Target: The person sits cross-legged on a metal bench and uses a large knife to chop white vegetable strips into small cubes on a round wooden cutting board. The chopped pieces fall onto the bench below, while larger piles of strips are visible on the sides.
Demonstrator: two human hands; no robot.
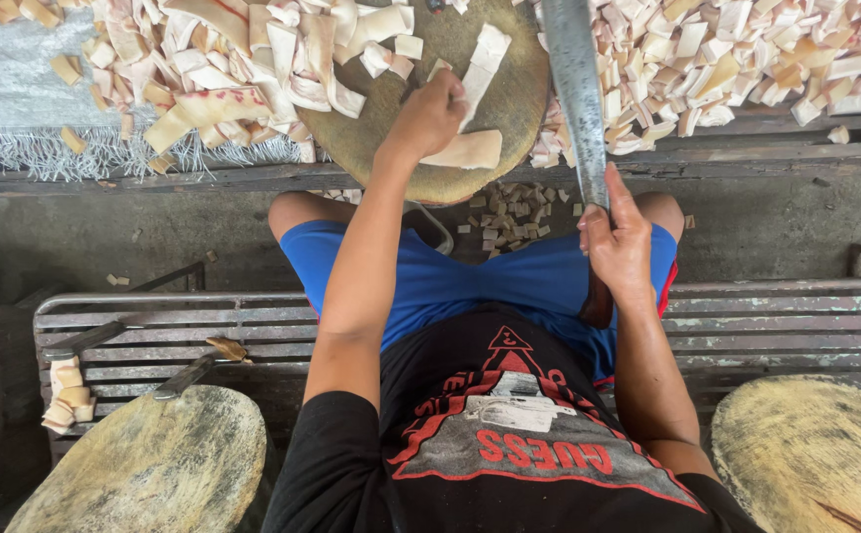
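We see the left hand (pixel 430 114) pressing a pale strip (pixel 475 74) on the round block (pixel 509 99) at twelve o'clock; the right hand (pixel 618 242) grips a long knife (pixel 578 89). Cut pieces (pixel 746 59) heap at two o'clock.

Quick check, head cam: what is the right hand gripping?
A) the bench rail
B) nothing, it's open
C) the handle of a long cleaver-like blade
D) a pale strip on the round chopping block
C: the right hand is closed around the handle of the long blade, which points up toward the pile; the left hand is the one pressing a pale strip on the chopping block.
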